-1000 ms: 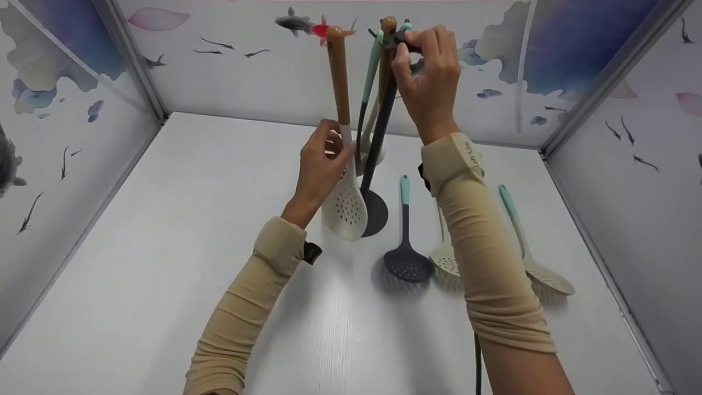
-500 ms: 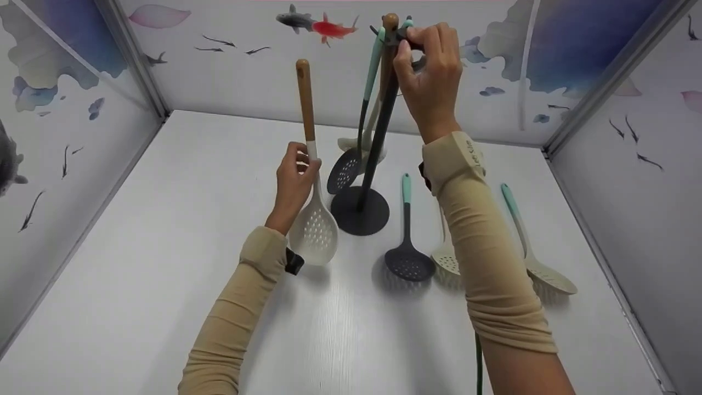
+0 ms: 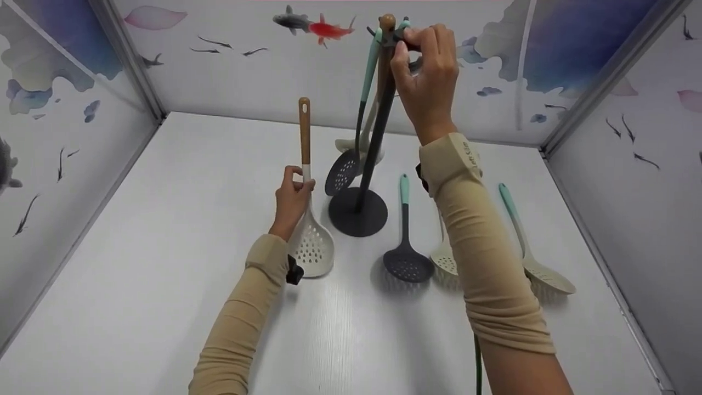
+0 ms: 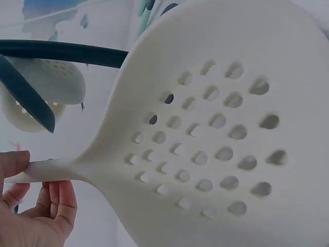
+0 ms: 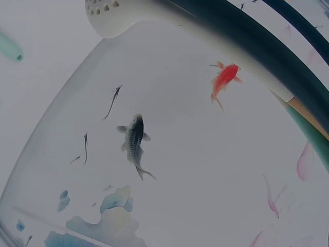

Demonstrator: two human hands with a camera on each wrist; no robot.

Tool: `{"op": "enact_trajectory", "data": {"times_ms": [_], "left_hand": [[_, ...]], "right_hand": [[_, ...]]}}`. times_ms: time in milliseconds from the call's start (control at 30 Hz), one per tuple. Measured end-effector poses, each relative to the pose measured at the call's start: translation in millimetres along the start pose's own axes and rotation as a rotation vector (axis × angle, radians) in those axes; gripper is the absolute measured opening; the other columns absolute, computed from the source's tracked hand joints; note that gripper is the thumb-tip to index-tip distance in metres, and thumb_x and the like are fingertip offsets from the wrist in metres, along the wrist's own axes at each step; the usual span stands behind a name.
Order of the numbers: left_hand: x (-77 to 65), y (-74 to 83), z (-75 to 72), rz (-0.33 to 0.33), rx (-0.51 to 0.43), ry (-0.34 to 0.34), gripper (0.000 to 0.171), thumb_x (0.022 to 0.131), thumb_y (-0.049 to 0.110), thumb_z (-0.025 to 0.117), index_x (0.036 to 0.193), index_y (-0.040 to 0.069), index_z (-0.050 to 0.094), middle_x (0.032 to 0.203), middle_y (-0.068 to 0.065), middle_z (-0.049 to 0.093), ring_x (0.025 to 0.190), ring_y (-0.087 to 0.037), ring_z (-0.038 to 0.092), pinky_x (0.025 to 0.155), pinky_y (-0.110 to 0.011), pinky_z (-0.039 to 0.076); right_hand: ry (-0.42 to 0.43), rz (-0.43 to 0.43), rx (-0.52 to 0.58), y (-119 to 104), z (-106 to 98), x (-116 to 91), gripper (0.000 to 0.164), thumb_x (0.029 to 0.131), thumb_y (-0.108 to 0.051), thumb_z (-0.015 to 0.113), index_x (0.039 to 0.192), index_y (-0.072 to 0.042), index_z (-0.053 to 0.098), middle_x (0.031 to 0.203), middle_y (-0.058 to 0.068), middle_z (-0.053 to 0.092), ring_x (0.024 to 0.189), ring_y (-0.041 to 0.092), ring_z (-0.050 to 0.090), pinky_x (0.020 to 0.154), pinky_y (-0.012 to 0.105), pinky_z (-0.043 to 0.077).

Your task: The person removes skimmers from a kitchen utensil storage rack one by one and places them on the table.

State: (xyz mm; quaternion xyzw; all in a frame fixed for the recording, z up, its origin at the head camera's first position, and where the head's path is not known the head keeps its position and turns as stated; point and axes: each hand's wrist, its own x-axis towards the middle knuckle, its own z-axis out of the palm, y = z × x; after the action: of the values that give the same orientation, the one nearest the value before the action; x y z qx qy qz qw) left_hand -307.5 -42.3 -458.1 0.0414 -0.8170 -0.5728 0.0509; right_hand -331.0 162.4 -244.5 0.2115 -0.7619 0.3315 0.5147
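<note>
From in front, your head view looks down at the black stand (image 3: 376, 142). Left of it, your left-wrist view faces the pale skimmer (image 4: 205, 139) close up; right of it, your right-wrist view faces the patterned wall (image 5: 185, 128) behind, sharing the red fish (image 5: 226, 76) with your head view.

Brn-handled skimmer (image 3: 312, 247): off-wht w/ rows of holes. Stand (image 3: 356, 219): blk. Mint-handled skimmer (image 3: 408, 266): dk gry, perforated. Table (image 3: 164, 247): wht, faint grain. Back wall (image 3: 263, 82): wht w/ red & gry fish (image 3: 330, 31), pink petal (image 3: 155, 18), blue-purple blotches (image 3: 581, 44). Sleeves (image 3: 488, 241): plain tan.
</note>
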Motion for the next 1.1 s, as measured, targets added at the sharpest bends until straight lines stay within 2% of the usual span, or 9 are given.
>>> {"op": "enact_trajectory", "data": {"times_ms": [133, 233, 400, 533, 667, 767, 933, 1100], "left_hand": [[2.1, -4.1, 1.4, -0.006, 0.027, 0.010, 0.029, 0.093, 0.021, 0.052, 0.119, 0.013, 0.042, 0.099, -0.015, 0.066, 0.087, -0.023, 0.061, 0.075, -0.032, 0.047], [2.7, -6.1, 2.6, -0.031, 0.041, -0.016, 0.033, 0.093, 0.017, 0.050, 0.124, 0.010, 0.041, 0.105, -0.017, 0.064, 0.093, -0.026, 0.060, 0.080, -0.035, 0.048], [3.5, -14.0, 5.3, -0.107, 0.028, -0.148, 0.041, 0.093, 0.014, 0.044, 0.131, 0.008, 0.030, 0.123, -0.020, 0.053, 0.109, -0.029, 0.055, 0.093, -0.039, 0.045], [4.9, -21.7, 8.9, -0.122, 0.023, -0.248, 0.040, 0.093, 0.012, 0.043, 0.129, 0.008, 0.027, 0.132, -0.021, 0.045, 0.115, -0.032, 0.051, 0.098, -0.042, 0.042], [2.5, -25.9, 11.4, -0.120, 0.084, -0.286, 0.033, 0.093, 0.012, 0.044, 0.125, 0.004, 0.041, 0.130, -0.019, 0.046, 0.117, -0.030, 0.048, 0.099, -0.042, 0.041], [0.8, -28.4, 12.2, -0.156, 0.131, -0.307, 0.033, 0.093, 0.015, 0.044, 0.123, 0.003, 0.051, 0.131, -0.018, 0.048, 0.123, -0.029, 0.044, 0.103, -0.042, 0.037], [0.1, -31.8, 13.1, -0.228, 0.175, -0.382, 0.038, 0.094, 0.017, 0.043, 0.128, 0.002, 0.052, 0.134, -0.017, 0.050, 0.127, -0.029, 0.044, 0.107, -0.040, 0.034], [-3.4, -29.7, 15.2, -0.226, 0.324, -0.451, 0.044, 0.092, 0.021, 0.047, 0.131, 0.000, 0.049, 0.141, -0.018, 0.039, 0.131, -0.033, 0.035, 0.110, -0.042, 0.029]], "right_hand": [[-0.003, 0.001, 0.006, -0.7, 0.4, 0.6, 0.026, 0.088, -0.020, 0.052, 0.098, 0.001, 0.062, 0.093, 0.017, 0.055, 0.093, 0.020, 0.051, 0.089, 0.021, 0.044], [0.001, 0.002, 0.006, 0.4, -0.4, 0.3, 0.026, 0.088, -0.020, 0.052, 0.098, 0.001, 0.062, 0.092, 0.017, 0.055, 0.093, 0.021, 0.050, 0.088, 0.021, 0.044], [0.012, 0.000, 0.004, 3.7, -2.0, -1.6, 0.025, 0.087, -0.020, 0.052, 0.097, 0.001, 0.062, 0.091, 0.017, 0.055, 0.091, 0.021, 0.050, 0.086, 0.023, 0.044], [0.013, -0.002, 0.013, 4.6, -2.4, -1.4, 0.025, 0.087, -0.019, 0.052, 0.097, 0.001, 0.062, 0.091, 0.017, 0.054, 0.091, 0.022, 0.049, 0.087, 0.022, 0.044], [0.015, -0.009, 0.017, 4.0, -1.0, -0.8, 0.025, 0.087, -0.019, 0.052, 0.098, 0.001, 0.062, 0.092, 0.018, 0.054, 0.092, 0.022, 0.050, 0.088, 0.022, 0.044], [0.017, -0.012, 0.016, 3.2, 0.0, -1.1, 0.024, 0.087, -0.019, 0.052, 0.097, 0.001, 0.062, 0.091, 0.017, 0.054, 0.091, 0.022, 0.050, 0.088, 0.022, 0.044], [0.012, -0.008, 0.023, 1.9, 0.6, -0.8, 0.024, 0.087, -0.019, 0.052, 0.097, 0.001, 0.062, 0.091, 0.017, 0.054, 0.091, 0.022, 0.049, 0.088, 0.023, 0.044], [0.006, 0.004, 0.029, 2.1, 0.2, -0.8, 0.025, 0.087, -0.020, 0.052, 0.097, 0.001, 0.062, 0.092, 0.017, 0.054, 0.092, 0.021, 0.049, 0.087, 0.022, 0.044]]}}
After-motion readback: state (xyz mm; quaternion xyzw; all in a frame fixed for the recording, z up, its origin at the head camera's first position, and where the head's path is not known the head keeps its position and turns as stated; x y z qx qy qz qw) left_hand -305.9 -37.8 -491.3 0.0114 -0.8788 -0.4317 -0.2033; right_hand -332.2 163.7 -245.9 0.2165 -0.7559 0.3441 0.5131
